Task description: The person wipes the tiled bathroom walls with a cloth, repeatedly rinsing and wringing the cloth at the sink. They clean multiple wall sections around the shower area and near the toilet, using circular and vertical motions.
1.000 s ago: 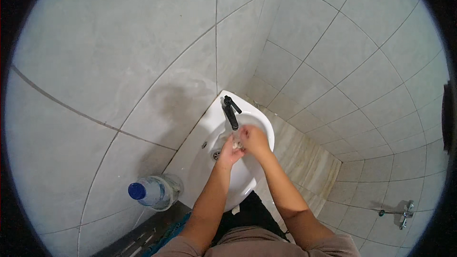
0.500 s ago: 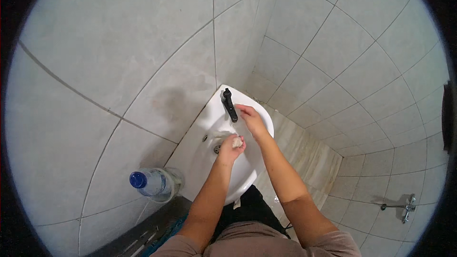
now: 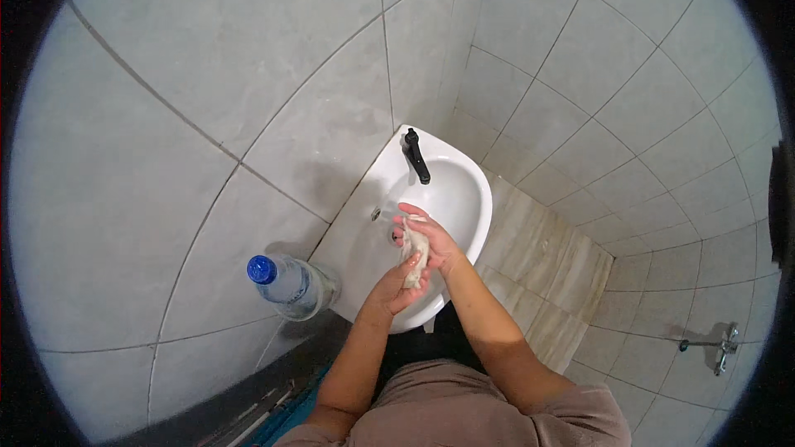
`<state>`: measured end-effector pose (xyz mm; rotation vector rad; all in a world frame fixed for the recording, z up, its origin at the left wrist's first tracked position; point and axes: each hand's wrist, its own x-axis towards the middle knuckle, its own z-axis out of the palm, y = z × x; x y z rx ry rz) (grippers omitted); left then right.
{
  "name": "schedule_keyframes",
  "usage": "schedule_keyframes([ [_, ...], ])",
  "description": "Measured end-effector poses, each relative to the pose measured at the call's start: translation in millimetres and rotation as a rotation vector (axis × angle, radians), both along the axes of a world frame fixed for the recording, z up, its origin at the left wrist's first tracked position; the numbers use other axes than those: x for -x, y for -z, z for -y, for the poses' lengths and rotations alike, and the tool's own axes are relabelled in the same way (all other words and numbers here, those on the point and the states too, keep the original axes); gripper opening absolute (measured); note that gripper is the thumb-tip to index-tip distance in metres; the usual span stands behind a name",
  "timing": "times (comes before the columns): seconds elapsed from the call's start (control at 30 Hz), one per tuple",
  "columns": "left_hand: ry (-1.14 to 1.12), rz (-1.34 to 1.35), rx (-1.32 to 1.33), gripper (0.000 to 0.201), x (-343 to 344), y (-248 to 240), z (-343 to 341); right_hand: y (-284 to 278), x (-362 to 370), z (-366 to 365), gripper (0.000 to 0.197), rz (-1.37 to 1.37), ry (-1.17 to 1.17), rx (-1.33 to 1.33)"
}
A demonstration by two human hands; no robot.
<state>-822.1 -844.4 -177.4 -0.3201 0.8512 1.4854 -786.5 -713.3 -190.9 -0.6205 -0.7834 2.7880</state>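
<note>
Over the white sink point(image 3: 474, 199) both my hands grip a crumpled, off-white cloth point(image 3: 417, 253). My left hand point(image 3: 395, 288) closes round its nearer end. Around the farther end curl the fingers of my right hand point(image 3: 437, 242), palm turned toward the cloth. The black faucet point(image 3: 416, 157) rises from the sink's far corner, a little beyond my hands, and I see no water running from it. Below the cloth, the drain point(image 3: 396, 237) is partly covered by my fingers.
A large clear bottle with a blue cap point(image 3: 291, 283) stands against the tiled wall, left of the sink. Wood-look floor tiles point(image 3: 530, 236) lie to the right. A metal tap fitting point(image 3: 725, 348) is mounted on the right wall.
My right hand has left the faucet and come down onto the cloth beside my left. The cloth is now stretched between both hands, nearer to me. Water no longer shows under the faucet.
</note>
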Motion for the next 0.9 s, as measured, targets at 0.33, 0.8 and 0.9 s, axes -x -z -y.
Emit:
schedule_keyframes([
  [0.33, 0.308, -1.225, 0.183, 0.051, 21, 22, -24, 9, 32, -1, 0.030, 0.218, 0.066, -0.274],
  [0.8, 0.758, -1.484, 0.281, 0.040, 24, 86, -47, 53, 38, -5, 0.044, 0.639, 0.096, -1.313],
  [0.9, 0.923, -1.523, 0.333, 0.040, 17, 112, -44, 73, 34, -2, 0.043, 0.704, -0.061, -1.268],
])
